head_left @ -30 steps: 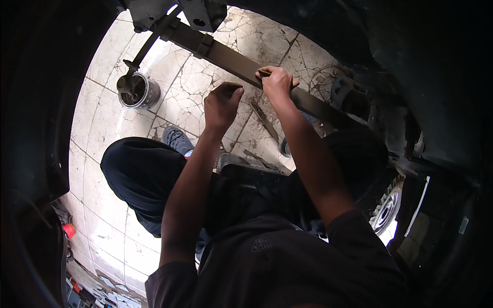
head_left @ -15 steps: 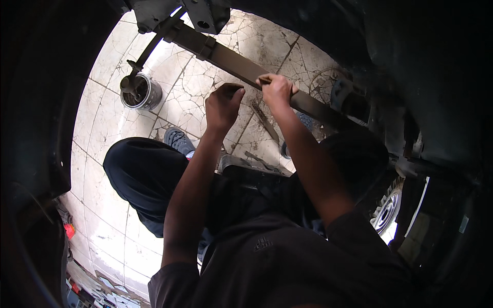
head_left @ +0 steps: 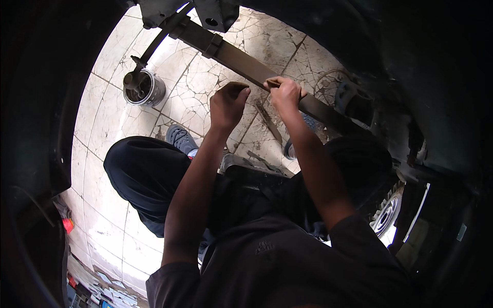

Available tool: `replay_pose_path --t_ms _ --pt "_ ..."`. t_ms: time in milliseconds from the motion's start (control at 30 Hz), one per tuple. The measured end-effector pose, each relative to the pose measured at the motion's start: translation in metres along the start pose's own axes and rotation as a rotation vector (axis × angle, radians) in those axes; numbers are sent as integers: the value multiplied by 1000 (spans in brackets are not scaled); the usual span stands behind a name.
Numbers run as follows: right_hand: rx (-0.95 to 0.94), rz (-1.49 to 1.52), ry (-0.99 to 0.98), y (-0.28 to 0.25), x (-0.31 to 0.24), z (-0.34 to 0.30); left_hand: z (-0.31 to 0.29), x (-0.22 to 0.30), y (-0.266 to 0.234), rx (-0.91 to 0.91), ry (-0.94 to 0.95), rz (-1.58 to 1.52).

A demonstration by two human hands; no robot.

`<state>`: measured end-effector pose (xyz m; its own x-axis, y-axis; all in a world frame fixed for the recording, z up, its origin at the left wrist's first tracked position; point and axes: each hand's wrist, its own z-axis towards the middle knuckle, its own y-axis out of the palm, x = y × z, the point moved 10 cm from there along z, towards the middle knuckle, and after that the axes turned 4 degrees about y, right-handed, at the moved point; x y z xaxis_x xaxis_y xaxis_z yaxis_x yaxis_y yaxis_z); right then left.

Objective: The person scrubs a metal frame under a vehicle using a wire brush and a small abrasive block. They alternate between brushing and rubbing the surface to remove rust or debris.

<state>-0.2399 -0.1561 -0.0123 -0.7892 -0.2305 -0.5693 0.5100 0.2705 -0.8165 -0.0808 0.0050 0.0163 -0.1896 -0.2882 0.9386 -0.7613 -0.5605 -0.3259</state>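
A long rusty leaf spring (head_left: 233, 55) runs diagonally from a metal bracket (head_left: 215, 13) at the top toward the right. My right hand (head_left: 285, 93) grips the spring's edge near its middle. My left hand (head_left: 227, 105) hovers just left of it, fingers curled under the spring; whether it holds anything is hidden. Both forearms rise from the bottom of the view over my dark trousers.
A metal can (head_left: 144, 88) stands on the cracked stone floor (head_left: 200, 77) at upper left. A flat metal strip (head_left: 269, 120) lies on the floor below my hands. My grey shoe (head_left: 178, 137) is beside it. A wheel (head_left: 386, 213) shows at lower right. Dark vehicle bodywork surrounds everything.
Both hands shifted slightly down and right along the spring; the view has moved a little with my head.
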Motion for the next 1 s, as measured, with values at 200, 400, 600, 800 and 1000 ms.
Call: replay_pose_path --t_ms 200,400,600,800,1000 --pt "129 -113 36 -11 -15 16 -3 -9 9 -20 -18 -17" --pt "13 26 -30 6 2 18 2 10 12 -14 63 10" --pt "84 24 -63 3 -3 10 1 -6 23 -61 -38 -50" --pt "88 7 -42 -11 -13 10 1 -6 16 -26 1 36" --pt "144 -132 -82 -13 -20 -14 -2 -14 1 -15 -52 19"
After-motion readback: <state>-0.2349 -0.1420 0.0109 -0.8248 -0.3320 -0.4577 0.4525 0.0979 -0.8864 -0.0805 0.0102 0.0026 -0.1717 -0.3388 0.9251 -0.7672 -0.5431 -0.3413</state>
